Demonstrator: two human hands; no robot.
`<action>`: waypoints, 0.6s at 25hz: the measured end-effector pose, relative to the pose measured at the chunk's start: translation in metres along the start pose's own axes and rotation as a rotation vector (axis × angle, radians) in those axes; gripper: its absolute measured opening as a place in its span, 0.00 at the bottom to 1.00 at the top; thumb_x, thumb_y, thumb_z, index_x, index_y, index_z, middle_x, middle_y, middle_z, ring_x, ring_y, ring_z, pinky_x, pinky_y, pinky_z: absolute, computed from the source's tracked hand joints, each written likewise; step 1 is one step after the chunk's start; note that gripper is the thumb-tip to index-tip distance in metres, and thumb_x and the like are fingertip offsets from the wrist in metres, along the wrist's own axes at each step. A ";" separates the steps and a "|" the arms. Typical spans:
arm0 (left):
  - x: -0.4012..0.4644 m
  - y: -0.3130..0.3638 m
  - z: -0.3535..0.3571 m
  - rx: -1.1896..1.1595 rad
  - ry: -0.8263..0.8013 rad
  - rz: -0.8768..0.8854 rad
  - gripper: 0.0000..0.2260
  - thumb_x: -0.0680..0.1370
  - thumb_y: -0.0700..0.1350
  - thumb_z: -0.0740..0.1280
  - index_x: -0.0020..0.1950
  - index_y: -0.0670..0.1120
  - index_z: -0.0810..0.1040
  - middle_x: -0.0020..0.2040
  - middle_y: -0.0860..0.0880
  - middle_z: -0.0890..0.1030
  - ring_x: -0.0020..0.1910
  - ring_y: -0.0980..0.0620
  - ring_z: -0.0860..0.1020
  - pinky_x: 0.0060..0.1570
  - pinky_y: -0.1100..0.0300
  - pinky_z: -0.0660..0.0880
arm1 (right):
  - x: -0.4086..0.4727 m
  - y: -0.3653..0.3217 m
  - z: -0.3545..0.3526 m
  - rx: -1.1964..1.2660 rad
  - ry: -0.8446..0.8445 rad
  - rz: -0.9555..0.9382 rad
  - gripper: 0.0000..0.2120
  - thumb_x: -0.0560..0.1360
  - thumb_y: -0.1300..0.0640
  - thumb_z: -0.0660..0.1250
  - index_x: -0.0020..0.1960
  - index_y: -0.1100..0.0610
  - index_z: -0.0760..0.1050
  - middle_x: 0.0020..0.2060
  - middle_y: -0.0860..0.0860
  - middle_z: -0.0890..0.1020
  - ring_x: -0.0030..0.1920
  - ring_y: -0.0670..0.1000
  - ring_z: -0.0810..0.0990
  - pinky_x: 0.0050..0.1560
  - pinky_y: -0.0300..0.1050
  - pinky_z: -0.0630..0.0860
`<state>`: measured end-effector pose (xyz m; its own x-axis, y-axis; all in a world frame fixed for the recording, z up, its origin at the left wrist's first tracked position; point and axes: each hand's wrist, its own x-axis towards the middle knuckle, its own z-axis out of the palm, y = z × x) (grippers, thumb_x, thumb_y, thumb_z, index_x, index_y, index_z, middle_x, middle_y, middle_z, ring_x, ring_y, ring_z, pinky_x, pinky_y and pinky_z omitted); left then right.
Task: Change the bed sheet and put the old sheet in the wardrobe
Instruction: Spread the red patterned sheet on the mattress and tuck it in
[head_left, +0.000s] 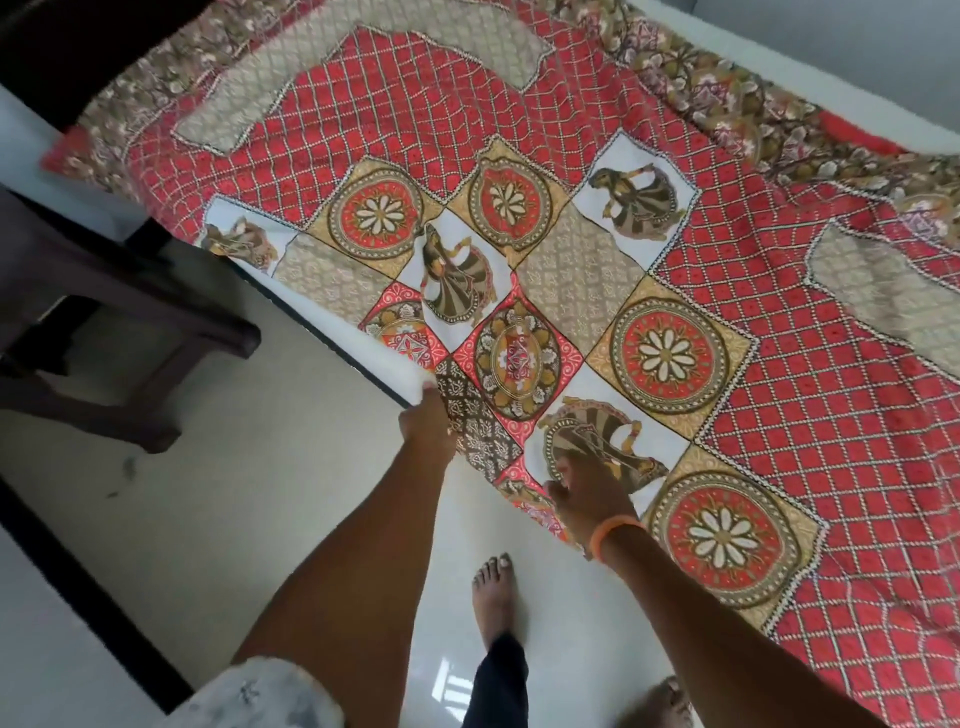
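Fingers of my left hand (427, 422) and right hand (584, 491) pinch the patterned bed sheet (675, 270) at the mattress (363, 340) near edge, apparently straightening it; next, tuck it under.

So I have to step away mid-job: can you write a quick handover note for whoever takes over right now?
Left hand: grips the near edge of the patterned sheet at the mattress side.
Right hand: fingers curled on the same edge, further along; orange band on the wrist.
Sheet: spread over the bed, still rumpled, white mattress bare along the left and far edges.
Whether this sheet is the old or the new one cannot be told.
Wardrobe not in view.
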<state>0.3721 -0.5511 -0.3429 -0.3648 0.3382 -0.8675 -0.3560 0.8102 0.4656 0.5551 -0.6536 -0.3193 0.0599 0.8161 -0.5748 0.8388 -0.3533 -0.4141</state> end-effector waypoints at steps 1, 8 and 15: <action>0.010 0.017 0.001 -0.043 0.012 0.000 0.27 0.81 0.58 0.61 0.71 0.40 0.69 0.70 0.40 0.74 0.67 0.41 0.75 0.54 0.53 0.75 | 0.013 -0.011 0.004 0.005 -0.001 -0.013 0.18 0.79 0.52 0.63 0.66 0.57 0.72 0.62 0.55 0.77 0.65 0.54 0.74 0.65 0.47 0.70; 0.089 0.060 -0.011 0.323 0.169 0.134 0.25 0.76 0.60 0.66 0.60 0.40 0.78 0.56 0.39 0.83 0.55 0.40 0.82 0.57 0.49 0.79 | 0.080 -0.059 0.026 -0.040 -0.040 0.063 0.22 0.77 0.51 0.65 0.68 0.60 0.68 0.61 0.57 0.78 0.61 0.57 0.77 0.61 0.51 0.75; 0.067 0.066 0.004 0.502 0.136 0.384 0.16 0.76 0.53 0.69 0.51 0.41 0.84 0.49 0.43 0.85 0.52 0.43 0.82 0.48 0.59 0.76 | 0.084 -0.076 0.036 -0.135 -0.009 0.162 0.32 0.74 0.46 0.67 0.71 0.60 0.61 0.67 0.57 0.70 0.65 0.59 0.73 0.62 0.52 0.72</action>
<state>0.3277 -0.4727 -0.3713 -0.5037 0.6114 -0.6103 0.2555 0.7803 0.5708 0.4772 -0.5747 -0.3616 0.1955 0.7491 -0.6329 0.8837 -0.4144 -0.2175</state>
